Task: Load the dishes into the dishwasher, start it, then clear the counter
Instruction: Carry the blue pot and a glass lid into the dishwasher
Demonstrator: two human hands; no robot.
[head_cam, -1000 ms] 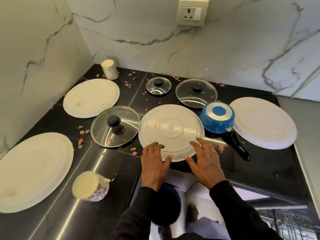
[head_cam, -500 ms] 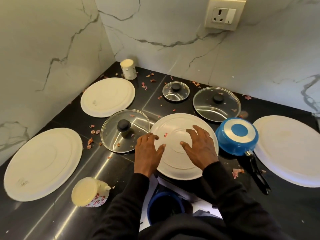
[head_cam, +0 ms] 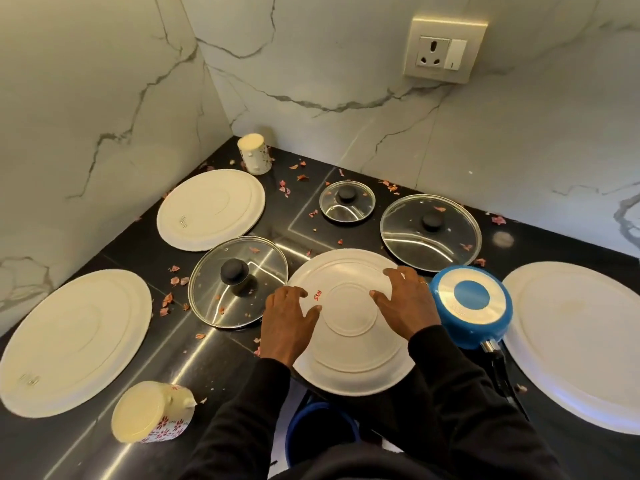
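Pressing flat, gripping nothing: left hand [head_cam: 289, 320] and right hand [head_cam: 403, 303] spread wide on upturned plate [head_cam: 349, 323]. Now mid-plate, up from near rim a second ago. On counter [head_cam: 207, 368], not lifted, near edge overhanging. Lid [head_cam: 214, 306] just left of hands, pan [head_cam: 471, 306] just right. Reads as sliding it off for pickup; loading not started, dishwasher out of view.

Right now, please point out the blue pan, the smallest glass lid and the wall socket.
blue pan [head_cam: 471, 295]: head view, on the blue disc of its upturned base.
smallest glass lid [head_cam: 346, 196]: head view, on its black knob.
wall socket [head_cam: 440, 51]: head view, on its white face.
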